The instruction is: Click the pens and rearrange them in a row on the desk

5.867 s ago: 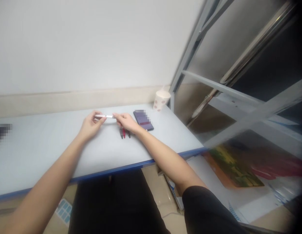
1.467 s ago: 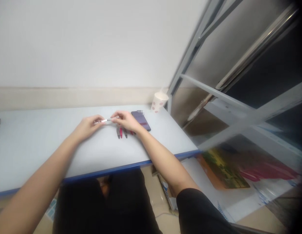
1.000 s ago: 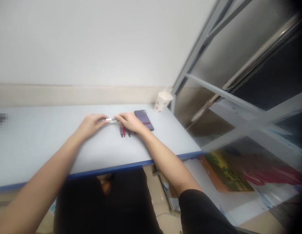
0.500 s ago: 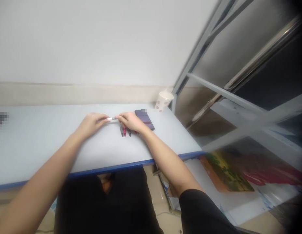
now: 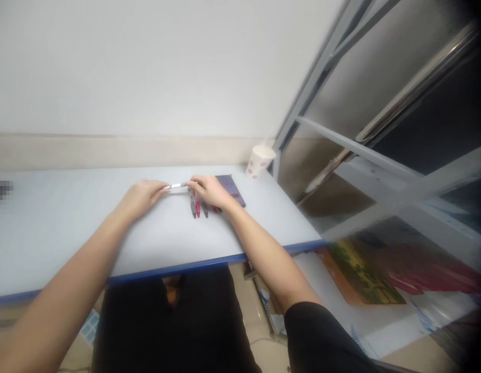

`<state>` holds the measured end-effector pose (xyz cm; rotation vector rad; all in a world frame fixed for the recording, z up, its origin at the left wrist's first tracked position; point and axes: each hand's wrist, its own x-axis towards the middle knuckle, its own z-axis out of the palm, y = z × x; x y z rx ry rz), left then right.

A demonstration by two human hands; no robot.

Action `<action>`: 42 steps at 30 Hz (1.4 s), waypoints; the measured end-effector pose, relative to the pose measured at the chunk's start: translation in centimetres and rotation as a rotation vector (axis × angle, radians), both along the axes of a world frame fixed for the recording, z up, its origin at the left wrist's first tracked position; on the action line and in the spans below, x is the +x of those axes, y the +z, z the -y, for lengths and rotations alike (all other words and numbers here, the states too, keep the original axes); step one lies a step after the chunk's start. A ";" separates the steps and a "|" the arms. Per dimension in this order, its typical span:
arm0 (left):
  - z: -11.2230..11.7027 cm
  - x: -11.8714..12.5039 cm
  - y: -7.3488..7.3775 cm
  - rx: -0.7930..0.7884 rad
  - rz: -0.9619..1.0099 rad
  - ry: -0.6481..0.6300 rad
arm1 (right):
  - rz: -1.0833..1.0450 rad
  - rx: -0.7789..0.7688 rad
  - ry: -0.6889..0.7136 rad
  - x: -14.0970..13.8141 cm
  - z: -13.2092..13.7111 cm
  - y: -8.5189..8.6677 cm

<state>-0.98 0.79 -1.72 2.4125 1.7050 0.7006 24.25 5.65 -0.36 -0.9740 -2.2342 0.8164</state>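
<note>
A white pen (image 5: 178, 185) is held level just above the table, between my two hands. My left hand (image 5: 146, 195) pinches its left end, and my right hand (image 5: 208, 189) pinches its grey right end. Several grey and red pens (image 5: 197, 209) lie side by side below my right hand, their upper parts partly covered by it. Just behind that hand lies a dark purple flat object (image 5: 233, 190), perhaps a notebook or phone, partly hidden.
A white paper cup with reddish dots (image 5: 259, 161) stands at the table's back right corner. Grey metal shelving (image 5: 365, 142) rises along the right side. The white table (image 5: 163, 238) has a blue front edge. A dark blurred object (image 5: 1, 191) lies at far left.
My hands have moved slightly apart, the left one a little to the left, and more of the white pen shows between them. Both still grip it.
</note>
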 end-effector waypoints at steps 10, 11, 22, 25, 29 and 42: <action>-0.3 0.2 -0.8 0.089 0.322 0.224 | -0.044 -0.142 -0.050 -1.0 1.5 0.3; -0.4 0.3 -0.9 0.069 0.395 0.273 | -0.049 -0.157 -0.044 -1.1 1.7 0.2; -1.0 3.3 -1.0 -0.185 1.065 0.138 | 0.063 -0.269 0.027 -2.1 2.1 -0.5; -0.9 4.0 -1.3 -0.207 0.990 0.145 | 0.076 -0.185 0.082 -2.4 2.0 -0.7; -0.8 4.5 -1.5 -0.243 0.919 0.226 | 0.098 -0.070 0.150 -3.0 2.2 -1.4; -2.2 4.0 -2.0 -0.163 0.591 0.307 | 0.299 0.098 -0.293 1.5 -1.1 1.0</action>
